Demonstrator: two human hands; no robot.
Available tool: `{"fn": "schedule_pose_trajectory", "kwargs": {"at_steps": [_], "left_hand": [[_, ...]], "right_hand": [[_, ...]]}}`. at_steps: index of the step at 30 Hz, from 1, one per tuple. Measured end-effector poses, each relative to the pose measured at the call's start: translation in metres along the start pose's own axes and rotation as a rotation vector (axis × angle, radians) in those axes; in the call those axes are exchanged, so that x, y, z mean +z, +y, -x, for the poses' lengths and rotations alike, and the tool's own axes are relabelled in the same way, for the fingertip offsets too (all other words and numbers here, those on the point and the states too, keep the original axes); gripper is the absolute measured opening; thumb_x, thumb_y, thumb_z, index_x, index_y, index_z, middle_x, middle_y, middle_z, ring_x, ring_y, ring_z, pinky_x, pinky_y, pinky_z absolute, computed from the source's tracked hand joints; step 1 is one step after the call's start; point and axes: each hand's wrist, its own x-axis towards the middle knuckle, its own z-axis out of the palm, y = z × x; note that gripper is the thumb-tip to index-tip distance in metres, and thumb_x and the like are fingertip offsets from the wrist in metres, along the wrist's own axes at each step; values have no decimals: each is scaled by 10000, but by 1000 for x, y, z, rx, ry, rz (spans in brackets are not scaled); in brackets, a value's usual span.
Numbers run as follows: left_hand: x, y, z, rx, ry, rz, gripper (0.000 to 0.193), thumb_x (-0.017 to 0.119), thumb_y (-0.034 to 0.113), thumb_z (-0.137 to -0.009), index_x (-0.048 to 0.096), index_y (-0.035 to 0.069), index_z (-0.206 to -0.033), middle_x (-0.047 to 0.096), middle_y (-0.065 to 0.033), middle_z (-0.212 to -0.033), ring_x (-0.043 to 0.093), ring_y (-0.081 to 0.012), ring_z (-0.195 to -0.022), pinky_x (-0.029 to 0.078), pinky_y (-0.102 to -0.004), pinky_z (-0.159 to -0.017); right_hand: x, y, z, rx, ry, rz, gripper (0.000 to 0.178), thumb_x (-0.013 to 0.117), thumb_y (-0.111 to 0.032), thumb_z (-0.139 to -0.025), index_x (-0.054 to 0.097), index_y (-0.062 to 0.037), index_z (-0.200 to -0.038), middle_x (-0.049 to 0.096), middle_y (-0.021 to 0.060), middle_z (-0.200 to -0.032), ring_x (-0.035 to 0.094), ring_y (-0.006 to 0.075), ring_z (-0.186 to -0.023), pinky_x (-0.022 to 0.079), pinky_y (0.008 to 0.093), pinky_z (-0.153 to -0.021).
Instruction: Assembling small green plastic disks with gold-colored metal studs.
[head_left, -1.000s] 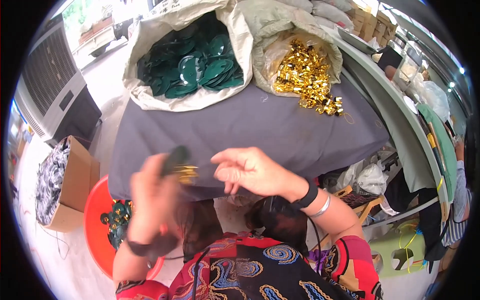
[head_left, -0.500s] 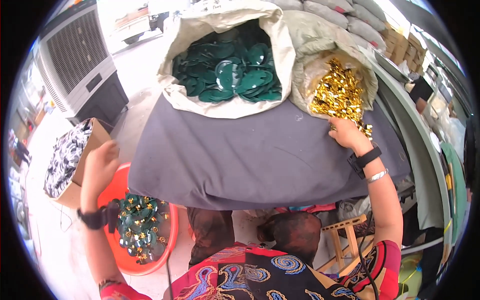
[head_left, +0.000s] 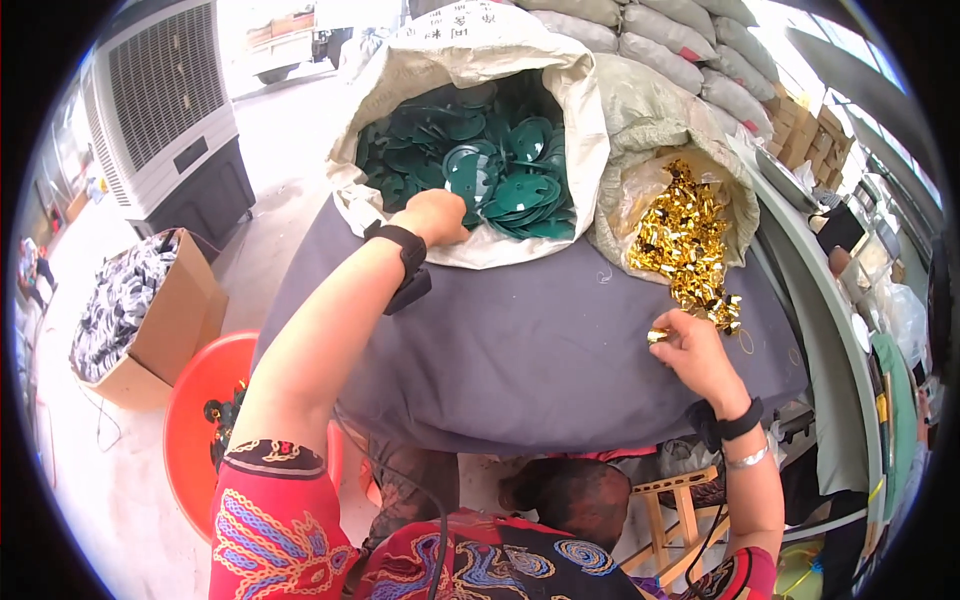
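Note:
My left hand point(head_left: 432, 214) is at the front lip of a white woven sack point(head_left: 455, 250), against the pile of flat, round dark-green plastic discs point(head_left: 520, 195) inside it. Its fingers are curled, and whatever they hold is hidden behind the hand. To the right, my right hand point(head_left: 697, 355) pinches a small shiny gold metal piece point(head_left: 657, 336) between thumb and fingers. It is just above the table, in front of a heap of similar gold pieces point(head_left: 685, 235) spilling from a second, paler sack point(head_left: 625, 130).
A dark grey cloth point(head_left: 500, 350) covers the table. Left of it stand a red basin point(head_left: 190, 430) with green discs and gold pieces, a cardboard box point(head_left: 175, 320) of grey-white parts, and an air cooler point(head_left: 165, 110). Stacked sacks point(head_left: 670, 60) are behind; a wooden stool point(head_left: 675, 520) is below right.
My left hand has moved from above the red basin to the green discs. My right hand has drawn back from the gold heap toward me with a gold piece in its fingers.

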Motion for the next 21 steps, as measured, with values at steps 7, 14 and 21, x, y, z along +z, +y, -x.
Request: {"fn": "schedule_pose_trajectory", "kwargs": {"at_steps": [7,14,21], "left_hand": [[-25,9,38,94,42,86,270,569,225,-772,669,12,-905,624,-237,-845,608,-394,-826,487,-432,-753],[-52,99,179,-1,-132,1089,230,534,160,-906,600,-14,-1040,605,-13,-756,575,-62,-520,404,-193,-406],[-41,139,226,-42,-81,1279,247,499,15,-829,568,-27,-1062,599,-19,-778,586,-67,-561,426,-196,-430]], "right_hand": [[27,-40,30,-53,-77,-637,284,593,49,-823,567,20,-1104,623,41,-892,606,98,-798,490,239,-730],[94,-84,44,-414,23,-819,289,547,54,-863,540,35,-1151,547,67,-959,621,139,-865,509,244,-758],[119,-93,59,-505,124,-645,307,552,60,-853,521,36,-1158,563,128,-970,638,210,-822,511,275,-712]]}}
